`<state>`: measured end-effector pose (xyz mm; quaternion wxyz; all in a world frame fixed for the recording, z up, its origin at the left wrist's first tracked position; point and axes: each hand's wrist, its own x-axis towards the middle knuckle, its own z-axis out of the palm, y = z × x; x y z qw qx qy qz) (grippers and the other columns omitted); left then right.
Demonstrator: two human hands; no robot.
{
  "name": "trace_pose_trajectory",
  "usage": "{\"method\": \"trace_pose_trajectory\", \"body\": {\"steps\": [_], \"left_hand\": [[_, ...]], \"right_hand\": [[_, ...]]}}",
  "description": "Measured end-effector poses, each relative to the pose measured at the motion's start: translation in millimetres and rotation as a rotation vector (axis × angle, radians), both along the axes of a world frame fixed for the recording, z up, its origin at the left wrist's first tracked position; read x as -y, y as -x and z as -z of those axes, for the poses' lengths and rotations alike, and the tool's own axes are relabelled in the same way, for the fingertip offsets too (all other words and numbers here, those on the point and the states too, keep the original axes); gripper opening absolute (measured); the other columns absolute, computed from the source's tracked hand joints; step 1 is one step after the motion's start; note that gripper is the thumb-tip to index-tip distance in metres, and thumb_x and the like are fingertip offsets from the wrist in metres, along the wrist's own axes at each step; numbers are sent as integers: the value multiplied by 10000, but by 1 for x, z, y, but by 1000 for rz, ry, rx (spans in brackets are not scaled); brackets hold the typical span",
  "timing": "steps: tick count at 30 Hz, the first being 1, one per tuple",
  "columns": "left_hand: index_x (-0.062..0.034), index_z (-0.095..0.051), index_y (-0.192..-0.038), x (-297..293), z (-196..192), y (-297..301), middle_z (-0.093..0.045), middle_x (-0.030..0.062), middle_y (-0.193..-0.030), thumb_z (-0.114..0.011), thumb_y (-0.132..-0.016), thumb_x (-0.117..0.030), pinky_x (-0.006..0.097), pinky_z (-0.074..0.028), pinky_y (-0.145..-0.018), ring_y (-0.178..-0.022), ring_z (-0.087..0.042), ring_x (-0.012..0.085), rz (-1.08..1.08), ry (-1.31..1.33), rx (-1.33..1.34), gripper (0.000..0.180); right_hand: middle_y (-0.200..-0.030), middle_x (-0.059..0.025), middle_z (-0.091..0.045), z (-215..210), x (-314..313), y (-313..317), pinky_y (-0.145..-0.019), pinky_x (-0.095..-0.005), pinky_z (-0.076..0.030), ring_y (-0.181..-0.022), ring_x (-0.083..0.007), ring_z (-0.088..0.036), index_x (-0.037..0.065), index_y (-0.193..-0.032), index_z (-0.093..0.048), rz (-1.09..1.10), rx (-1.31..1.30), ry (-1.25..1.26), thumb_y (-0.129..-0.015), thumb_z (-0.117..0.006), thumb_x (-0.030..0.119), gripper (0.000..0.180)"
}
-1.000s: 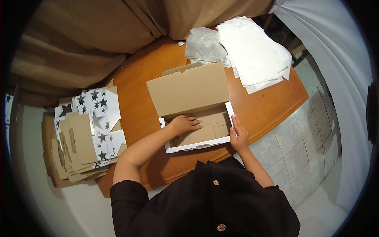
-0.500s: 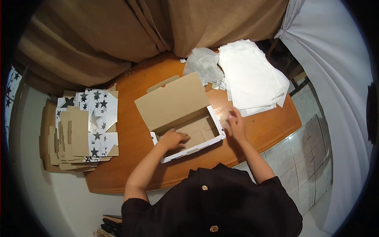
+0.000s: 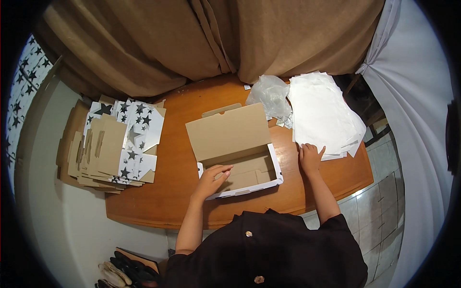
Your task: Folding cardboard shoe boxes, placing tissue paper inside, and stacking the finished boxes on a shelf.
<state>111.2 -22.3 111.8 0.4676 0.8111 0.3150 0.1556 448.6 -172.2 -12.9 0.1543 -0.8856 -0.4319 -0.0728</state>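
An open cardboard box [image 3: 240, 188], white outside and brown inside, stands near the middle of the table with its lid raised away from me. My left hand [image 3: 211, 182] is over the box's near left side, fingers stretched out and holding nothing. To the right lies a stack of white paper sheets [image 3: 321, 115]. At the near left corner of that stack my right hand [image 3: 312, 157] rests with its fingers spread on the edge of the paper.
Flattened star-printed boxes [image 3: 108, 149] are piled at the table's left end. A clear plastic bag [image 3: 270, 93] and small packets lie beside the paper at the back. A brown curtain [image 3: 144, 43] hangs behind the wooden table [image 3: 173, 201]. Shoes [image 3: 132, 269] are at the lower left.
My right hand has moved from beside the box to the near corner of the paper stack. My left hand has lifted from inside the box to its near left side. The view has shifted.
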Motion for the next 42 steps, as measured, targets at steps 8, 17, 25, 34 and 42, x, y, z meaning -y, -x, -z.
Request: {"method": "trace_pose_trajectory", "body": {"steps": [8,17,25,34,42], "left_hand": [[-47,-632,-1099,0,-5,-24,-634,123,-1084,-588,-867,-196,320,-433,-894,-1011,-590,231,137,-49,37,280],[-70,-674,-976,-4,9,-78,-665,133,-887,-483,-881,-486,357,-464,-729,-866,-625,268,41,-50,-101,467],[-31,-653,-800,6,3,-97,-636,119,-815,-555,-835,-371,372,-447,-653,-758,-600,292,38,-136,-146,356],[-46,-690,-777,11,22,12,-636,54,-1058,-613,-810,-243,403,-270,-881,-1058,-509,239,-335,-442,25,214],[-71,-688,-748,39,35,53,-405,154,-1356,-631,-786,-259,551,-184,-926,-1281,-269,337,-566,-492,-320,200]], "right_hand": [[-1019,-41,-635,-30,2,15,-1023,-656,-101,-1002,-232,-558,88,-953,-647,130,-89,-326,-883,-476,248,246],[-1092,-72,-629,-94,19,129,-1042,-580,-139,-1080,-243,-560,80,-1089,-619,-179,-433,-549,-880,-491,152,255],[-1109,-83,-618,-96,30,179,-997,-539,-270,-1083,-230,-560,95,-1120,-610,-529,-492,-470,-826,-558,115,299],[-1352,-126,-430,-92,29,182,-1014,-620,-160,-1285,-298,-353,145,-1265,-513,-491,-447,-171,-872,-517,331,434],[-1360,-108,-422,-87,-3,175,-999,-672,-136,-1296,-294,-335,144,-1236,-528,-563,-300,11,-886,-495,363,413]]}}
